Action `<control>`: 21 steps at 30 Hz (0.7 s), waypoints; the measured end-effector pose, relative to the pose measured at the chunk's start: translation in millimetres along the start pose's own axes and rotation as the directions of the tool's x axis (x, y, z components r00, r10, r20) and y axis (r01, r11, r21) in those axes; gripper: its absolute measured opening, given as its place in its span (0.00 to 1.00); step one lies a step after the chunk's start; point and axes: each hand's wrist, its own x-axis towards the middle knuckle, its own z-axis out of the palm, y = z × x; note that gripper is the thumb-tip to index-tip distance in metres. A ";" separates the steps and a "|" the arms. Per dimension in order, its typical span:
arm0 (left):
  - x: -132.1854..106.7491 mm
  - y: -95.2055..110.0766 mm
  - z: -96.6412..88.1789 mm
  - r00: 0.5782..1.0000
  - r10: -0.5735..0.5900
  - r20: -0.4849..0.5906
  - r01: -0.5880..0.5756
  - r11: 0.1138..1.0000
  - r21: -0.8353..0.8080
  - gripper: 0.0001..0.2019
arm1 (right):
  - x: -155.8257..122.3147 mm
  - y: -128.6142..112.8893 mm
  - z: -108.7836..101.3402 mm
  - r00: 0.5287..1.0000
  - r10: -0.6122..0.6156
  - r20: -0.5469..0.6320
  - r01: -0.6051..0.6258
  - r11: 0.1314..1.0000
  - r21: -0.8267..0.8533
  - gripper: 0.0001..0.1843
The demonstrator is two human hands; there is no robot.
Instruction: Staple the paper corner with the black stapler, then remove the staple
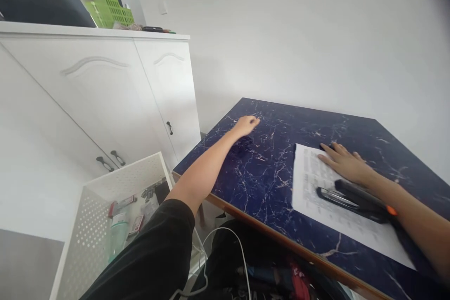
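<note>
right hand [346, 163] spreads flat, likely steadying white printed paper [305, 190] under long black stapler [367, 201]; left hand [245, 125] curls, any hold unclear

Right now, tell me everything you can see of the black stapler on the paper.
The stapler is black and looks plastic, with a shiny metal strip along one of its two arms and an orange spot near the right forearm. It lies on the paper, arms apart, tips pointing left in the picture. Whether the forearm touches it is unclear.
</note>
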 end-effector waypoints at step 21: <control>-10.2 -56.6 -111.1 0.940 -0.271 -0.206 -0.147 0.222 -0.964 0.29 | 111.5 -338.2 16.9 0.965 -0.148 0.215 0.132 0.988 0.083 0.50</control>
